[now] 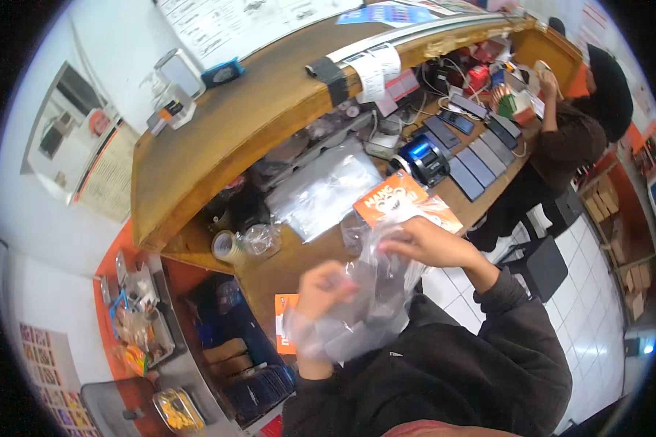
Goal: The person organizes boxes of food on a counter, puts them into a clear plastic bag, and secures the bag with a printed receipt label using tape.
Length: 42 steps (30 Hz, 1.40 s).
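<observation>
A clear plastic bag (374,284) is stretched between my two hands in front of my dark sweatshirt. My right hand (434,243) pinches its upper part between thumb and fingers. My left hand (325,292), slightly blurred, has curled fingers on the bag's other side, and plastic drapes over its wrist. Just beyond my right hand lies an orange printed packet (391,199) with a cartoon face and writing, partly covered by clear plastic. Another orange printed piece (285,322) shows beside my left wrist, partly hidden by it.
Flat clear plastic sheets (325,188), tape rolls (227,247) and a black label printer (423,158) lie on the wooden desk. Several phones (478,161) are lined up beyond. A raised wooden counter (240,125) overhangs the desk. Another person (574,125) works at right.
</observation>
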{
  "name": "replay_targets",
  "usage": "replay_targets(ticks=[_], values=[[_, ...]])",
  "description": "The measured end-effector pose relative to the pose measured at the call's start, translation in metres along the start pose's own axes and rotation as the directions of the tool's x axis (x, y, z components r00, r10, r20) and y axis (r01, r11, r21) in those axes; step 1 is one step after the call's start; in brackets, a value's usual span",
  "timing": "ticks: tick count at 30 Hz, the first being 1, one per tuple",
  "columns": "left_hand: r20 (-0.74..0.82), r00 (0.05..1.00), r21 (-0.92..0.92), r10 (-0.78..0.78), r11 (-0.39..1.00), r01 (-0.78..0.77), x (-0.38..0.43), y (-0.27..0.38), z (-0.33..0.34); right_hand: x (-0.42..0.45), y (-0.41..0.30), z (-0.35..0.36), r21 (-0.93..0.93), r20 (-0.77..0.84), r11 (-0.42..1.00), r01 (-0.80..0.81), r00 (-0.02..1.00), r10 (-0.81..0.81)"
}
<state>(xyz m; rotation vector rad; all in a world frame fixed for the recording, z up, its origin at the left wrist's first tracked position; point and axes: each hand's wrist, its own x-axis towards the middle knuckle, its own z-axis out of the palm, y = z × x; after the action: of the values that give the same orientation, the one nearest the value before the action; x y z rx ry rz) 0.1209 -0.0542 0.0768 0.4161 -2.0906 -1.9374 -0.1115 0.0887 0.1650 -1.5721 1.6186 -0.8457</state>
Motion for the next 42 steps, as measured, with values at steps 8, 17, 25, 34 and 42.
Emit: replay_targets(ticks=[8,17,25,34,42], values=[[-0.247,0.968,-0.422,0.047,0.894,-0.151,0.025,0.056,0.107,-0.027,0.039,0.016,-0.13,-0.69,0.974,0.184,0.688,-0.222],[-0.261,0.778,0.591,0.572,0.732,-0.34,0.128,0.023,0.204,-0.005,0.136,-0.018,0.719,-0.498,0.689,0.089,0.758,0.421],[-0.789,0.608,0.071,0.093,0.996,-0.06,0.263,-0.022,0.232,0.005,0.203,-0.071,0.341,-0.414,0.939,-0.051,0.888,0.199],[-0.685,0.112,-0.724,-0.72,0.655,-0.214,0.334,-0.025,0.167,0.076,0.233,-0.08,-0.186,-0.434,0.734,0.653,0.616,-0.658],[-0.85,0.4,-0.357,-0.341,0.933,0.038,0.317,-0.047,0.169,0.172,0.342,-0.217,0.433,-0.154,0.884,0.179,0.98,-0.123]])
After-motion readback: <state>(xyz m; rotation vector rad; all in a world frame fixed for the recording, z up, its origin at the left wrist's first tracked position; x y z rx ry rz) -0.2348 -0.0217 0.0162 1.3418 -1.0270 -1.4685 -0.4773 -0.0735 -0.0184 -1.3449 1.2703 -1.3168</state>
